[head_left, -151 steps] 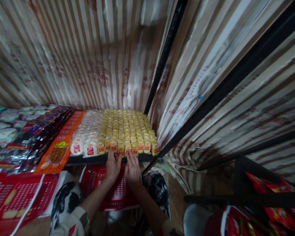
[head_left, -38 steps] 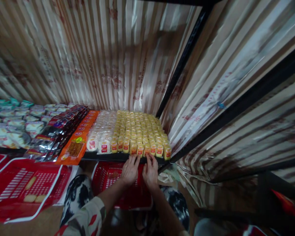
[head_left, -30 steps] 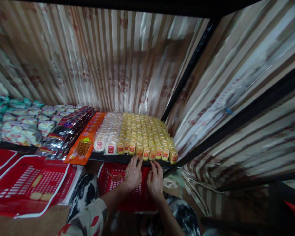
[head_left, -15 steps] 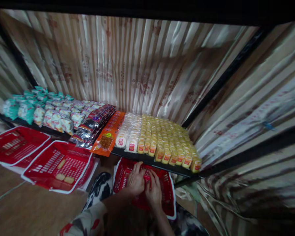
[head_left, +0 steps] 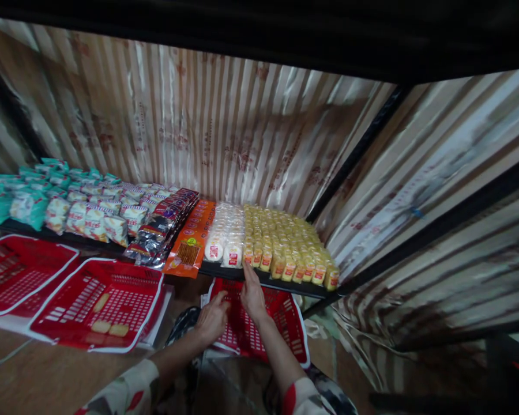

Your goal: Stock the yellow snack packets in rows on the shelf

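Note:
A low black shelf (head_left: 259, 276) carries rows of small yellow packets with red labels (head_left: 285, 251) and white round packets (head_left: 225, 239) beside them. My right hand (head_left: 251, 291) reaches up with fingers stretched out, its tips touching the shelf edge just below the leftmost yellow packets. My left hand (head_left: 211, 320) is lower, its fingers curled over the left rim of a red plastic basket (head_left: 281, 320) that stands under the shelf. I cannot make out anything in either hand.
Further left on the shelf lie orange packets (head_left: 190, 242), dark shiny packets (head_left: 164, 222), and white and green bags (head_left: 47, 202). Two more red baskets (head_left: 99, 302) sit on the wooden floor at left, one with a few biscuits. Striped shiny fabric lines the back and right.
Both hands left the front row of yellow packets and dropped to the red basket. The right hand has since risen to the shelf edge, the left shifted to the basket rim. The view swung left.

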A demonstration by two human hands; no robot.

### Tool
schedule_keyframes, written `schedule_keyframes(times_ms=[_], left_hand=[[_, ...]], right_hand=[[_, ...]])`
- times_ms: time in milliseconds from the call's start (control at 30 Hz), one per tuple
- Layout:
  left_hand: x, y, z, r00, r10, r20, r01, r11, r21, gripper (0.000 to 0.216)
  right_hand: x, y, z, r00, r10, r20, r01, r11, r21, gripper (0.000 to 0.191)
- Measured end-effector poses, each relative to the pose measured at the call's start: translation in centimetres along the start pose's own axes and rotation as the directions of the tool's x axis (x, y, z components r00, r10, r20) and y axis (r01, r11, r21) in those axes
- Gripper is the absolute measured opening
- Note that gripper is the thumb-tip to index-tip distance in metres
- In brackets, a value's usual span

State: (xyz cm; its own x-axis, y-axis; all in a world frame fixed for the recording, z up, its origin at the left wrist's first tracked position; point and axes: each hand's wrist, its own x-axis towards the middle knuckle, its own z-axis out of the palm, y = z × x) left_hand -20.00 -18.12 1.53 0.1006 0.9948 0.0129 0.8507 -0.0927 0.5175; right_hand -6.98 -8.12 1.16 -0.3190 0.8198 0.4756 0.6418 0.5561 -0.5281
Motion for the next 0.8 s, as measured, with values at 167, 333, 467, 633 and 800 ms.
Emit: schedule_keyframes(times_ms=[167,333,467,633,800], left_hand=[[-2.0,-2.0,-0.2,0.998,0.059,-0.014,-0.06,0.998,-0.036,0.038],[-2.7,-3.3,-0.5,0.996,0.074,-0.056,-0.079,0.993,-0.094,0.035],[-2.8,-4.0,-0.9,0.992,0.088,-0.093,-0.1,0.986,-0.137,0.035],[-3.3,-4.1,-1.3,0.982,0.14,-0.125,-0.156,0.979,-0.13,0.035],[-4.3,-4.1,-1.6,0.97,0.165,-0.181,-0.196,0.965,-0.174,0.033]], right_hand=[[1.6,0.6,1.7,0.998,0.036,-0.054,-0.037,0.999,-0.027,0.065],[2.0,1.0,2.6,0.994,0.053,-0.097,-0.06,0.996,-0.069,0.062],[1.9,0.7,3.0,0.989,0.081,-0.12,-0.095,0.989,-0.111,0.061],[1.6,0.5,3.6,0.983,0.106,-0.153,-0.128,0.982,-0.141,0.06],[1.6,0.8,3.9,0.98,0.091,-0.176,-0.117,0.982,-0.146,0.06]])
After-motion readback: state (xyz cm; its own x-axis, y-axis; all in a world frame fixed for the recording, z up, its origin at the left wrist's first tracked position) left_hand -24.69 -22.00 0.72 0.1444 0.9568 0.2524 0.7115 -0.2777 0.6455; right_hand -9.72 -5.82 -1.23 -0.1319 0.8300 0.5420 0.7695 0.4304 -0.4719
